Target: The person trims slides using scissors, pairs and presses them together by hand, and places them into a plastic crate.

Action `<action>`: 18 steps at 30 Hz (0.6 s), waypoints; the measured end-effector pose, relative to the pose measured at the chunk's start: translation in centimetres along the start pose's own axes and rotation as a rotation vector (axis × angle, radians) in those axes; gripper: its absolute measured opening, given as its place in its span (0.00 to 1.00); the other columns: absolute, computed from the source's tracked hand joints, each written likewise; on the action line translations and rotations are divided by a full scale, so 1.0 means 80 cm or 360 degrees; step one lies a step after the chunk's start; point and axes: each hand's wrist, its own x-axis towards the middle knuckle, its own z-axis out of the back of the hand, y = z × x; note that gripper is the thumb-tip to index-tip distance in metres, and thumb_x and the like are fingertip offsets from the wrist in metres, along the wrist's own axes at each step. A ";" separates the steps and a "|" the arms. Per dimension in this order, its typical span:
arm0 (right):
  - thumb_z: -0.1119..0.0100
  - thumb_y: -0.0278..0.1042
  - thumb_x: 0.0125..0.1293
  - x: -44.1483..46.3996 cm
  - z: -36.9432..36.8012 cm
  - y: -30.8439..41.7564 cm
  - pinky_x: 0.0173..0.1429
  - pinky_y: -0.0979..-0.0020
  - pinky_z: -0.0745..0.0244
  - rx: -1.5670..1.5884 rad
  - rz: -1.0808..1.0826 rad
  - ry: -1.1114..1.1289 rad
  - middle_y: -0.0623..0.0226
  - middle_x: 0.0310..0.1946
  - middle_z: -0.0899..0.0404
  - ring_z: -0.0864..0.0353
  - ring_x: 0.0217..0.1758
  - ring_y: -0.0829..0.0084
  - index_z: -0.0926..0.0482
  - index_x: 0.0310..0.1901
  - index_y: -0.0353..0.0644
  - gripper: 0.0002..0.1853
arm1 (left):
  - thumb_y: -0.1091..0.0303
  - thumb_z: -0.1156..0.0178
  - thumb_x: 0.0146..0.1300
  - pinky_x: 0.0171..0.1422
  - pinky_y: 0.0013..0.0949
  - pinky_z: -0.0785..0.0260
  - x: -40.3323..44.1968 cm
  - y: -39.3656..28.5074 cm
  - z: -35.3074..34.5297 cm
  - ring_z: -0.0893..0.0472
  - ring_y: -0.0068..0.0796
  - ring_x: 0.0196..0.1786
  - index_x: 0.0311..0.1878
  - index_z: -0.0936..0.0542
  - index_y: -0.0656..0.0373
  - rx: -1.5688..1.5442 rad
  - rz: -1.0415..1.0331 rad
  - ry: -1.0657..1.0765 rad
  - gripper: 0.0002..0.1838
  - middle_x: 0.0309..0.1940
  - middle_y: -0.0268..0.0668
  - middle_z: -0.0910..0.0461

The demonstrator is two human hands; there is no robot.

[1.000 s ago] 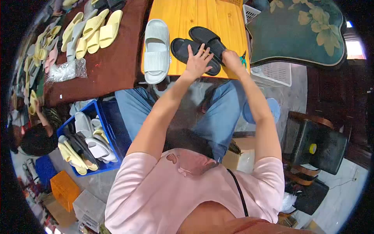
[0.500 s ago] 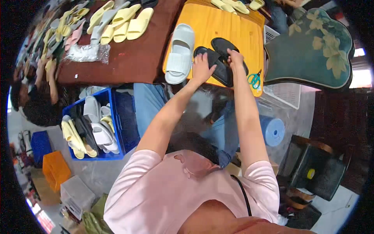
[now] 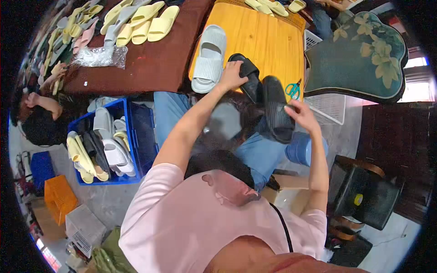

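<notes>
My left hand (image 3: 233,76) is closed on one black slipper (image 3: 248,73), which tilts over the front edge of the yellow wooden table (image 3: 259,27). My right hand (image 3: 302,116) grips the side of the other black slipper (image 3: 276,109), held off the table above my lap. Left of them on the table lies a pair of light grey slippers (image 3: 210,59), one overlapping the other. Scissors with teal handles (image 3: 293,91) rest near the table's front right corner, just above my right hand.
Yellow slippers (image 3: 163,22) and a clear plastic bag (image 3: 101,57) lie on the brown cloth (image 3: 150,68). A blue crate (image 3: 127,136) of slippers stands at left, a co-worker's arm (image 3: 48,103) beyond it. A green flowered chair (image 3: 350,63) stands at right.
The right black slipper has come off the table toward me in my right hand. The left one has shifted and tilted under my left hand.
</notes>
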 end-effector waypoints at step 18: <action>0.24 0.48 0.62 0.052 -0.151 -0.036 0.64 0.60 0.27 -0.0011 -0.0225 -0.1068 0.47 0.60 0.26 0.24 0.61 0.54 0.34 0.67 0.27 0.42 | 0.39 0.24 0.43 0.75 0.52 0.36 -0.001 -0.029 0.027 0.39 0.64 0.73 0.65 0.32 0.74 0.0424 0.0276 0.0325 0.55 0.70 0.57 0.35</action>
